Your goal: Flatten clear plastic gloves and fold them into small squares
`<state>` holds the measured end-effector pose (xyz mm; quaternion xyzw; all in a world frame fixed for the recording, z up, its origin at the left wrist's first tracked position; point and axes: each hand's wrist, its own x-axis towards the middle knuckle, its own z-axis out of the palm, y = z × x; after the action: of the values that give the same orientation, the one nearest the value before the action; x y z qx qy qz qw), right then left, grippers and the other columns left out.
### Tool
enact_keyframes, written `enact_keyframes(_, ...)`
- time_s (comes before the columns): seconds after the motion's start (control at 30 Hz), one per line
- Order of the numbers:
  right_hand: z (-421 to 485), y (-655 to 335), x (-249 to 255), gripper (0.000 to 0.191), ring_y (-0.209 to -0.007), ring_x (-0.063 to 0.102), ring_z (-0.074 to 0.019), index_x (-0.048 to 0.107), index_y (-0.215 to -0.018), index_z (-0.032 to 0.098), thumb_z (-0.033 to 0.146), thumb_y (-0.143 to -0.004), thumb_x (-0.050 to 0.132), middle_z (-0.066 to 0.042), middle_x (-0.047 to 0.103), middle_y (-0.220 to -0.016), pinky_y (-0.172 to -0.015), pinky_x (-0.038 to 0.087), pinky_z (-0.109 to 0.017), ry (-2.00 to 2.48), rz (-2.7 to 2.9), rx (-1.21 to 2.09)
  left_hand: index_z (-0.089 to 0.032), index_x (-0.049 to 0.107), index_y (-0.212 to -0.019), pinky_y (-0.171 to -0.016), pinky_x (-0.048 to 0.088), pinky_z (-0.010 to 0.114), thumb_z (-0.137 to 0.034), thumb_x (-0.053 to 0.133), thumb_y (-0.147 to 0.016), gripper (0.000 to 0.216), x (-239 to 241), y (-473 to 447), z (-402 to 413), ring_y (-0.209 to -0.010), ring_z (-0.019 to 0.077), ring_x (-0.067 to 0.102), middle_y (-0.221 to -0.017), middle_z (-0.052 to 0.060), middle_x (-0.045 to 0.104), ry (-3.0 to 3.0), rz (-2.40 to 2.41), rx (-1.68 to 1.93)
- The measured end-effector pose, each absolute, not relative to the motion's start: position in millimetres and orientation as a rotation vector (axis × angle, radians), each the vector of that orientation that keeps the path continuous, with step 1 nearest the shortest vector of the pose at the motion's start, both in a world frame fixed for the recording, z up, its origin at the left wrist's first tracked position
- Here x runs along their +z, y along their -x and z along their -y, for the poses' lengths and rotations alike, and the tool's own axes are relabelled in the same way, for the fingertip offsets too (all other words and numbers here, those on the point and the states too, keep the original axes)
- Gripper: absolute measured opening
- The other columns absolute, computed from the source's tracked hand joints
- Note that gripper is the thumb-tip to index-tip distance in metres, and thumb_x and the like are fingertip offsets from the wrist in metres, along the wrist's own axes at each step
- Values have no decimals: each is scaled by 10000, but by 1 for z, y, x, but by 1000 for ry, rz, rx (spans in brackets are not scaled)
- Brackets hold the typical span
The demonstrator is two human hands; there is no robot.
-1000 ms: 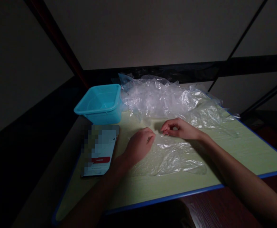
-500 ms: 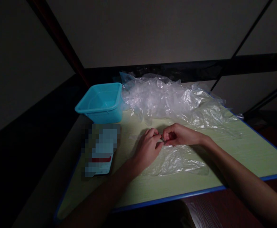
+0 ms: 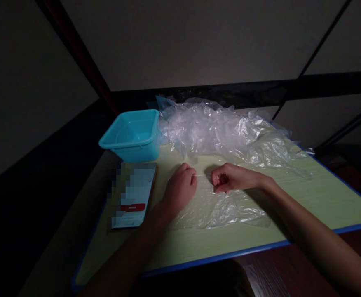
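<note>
A clear plastic bag point(image 3: 223, 208) lies flat on the pale green table point(image 3: 322, 198) in front of me. My left hand point(image 3: 180, 187) is closed in a pinch on the bag's far edge at its left. My right hand point(image 3: 230, 178) is closed too, pinching the same edge a little to the right. The edge is stretched taut between the two hands. A heap of crumpled clear plastic bags point(image 3: 217, 132) lies behind the hands at the back of the table.
A turquoise plastic tub point(image 3: 132, 134) stands at the back left of the table. A phone with a lit screen point(image 3: 132, 194) lies left of my left hand. The table has a blue rim point(image 3: 217, 258) near me. The surroundings are dark.
Half a second ago the hands met at the bag's far edge. They have since drawn apart, the left hand moving left, and the edge is pulled out between them.
</note>
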<state>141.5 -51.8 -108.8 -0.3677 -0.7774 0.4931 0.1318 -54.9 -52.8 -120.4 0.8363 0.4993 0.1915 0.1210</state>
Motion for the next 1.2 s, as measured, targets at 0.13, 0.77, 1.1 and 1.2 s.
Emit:
enact_keyframes(0.13,52,-142,-108,172,-438,469,-55,475,-644,163,189,-740,616,76,482,-510,-424,351,-179,1063,2244,1449,-173,537,-701,-686,411,289,-42,420,-795,199,-115,73,39,-736,183,537,-763,42,525,-2411,-1641,448)
enact_keyframes(0.77,52,-141,-109,153,-446,492,-55,490,-658,156,168,-725,628,72,497,-526,-429,362,-177,1057,2226,1469,-193,490,-676,-564,384,238,-65,405,-733,163,-106,114,14,-617,159,567,-588,-9,564,-2310,-1606,210)
enact_keyframes(1.1,52,-156,-98,114,-476,501,-63,521,-752,160,251,-774,585,48,514,-592,-450,404,-194,1071,2086,1263,-154,553,-1068,-952,380,332,-112,390,-832,290,-105,129,58,-1079,202,544,-1147,99,604,-2507,-1453,408)
enact_keyframes(1.2,57,-165,-92,140,-646,580,-103,511,-801,162,296,-842,502,-12,585,-724,-601,468,-243,1073,2010,1155,-169,534,-1131,-948,414,366,-142,348,-869,323,-108,133,84,-1082,197,551,-1155,78,609,-2593,-1250,536)
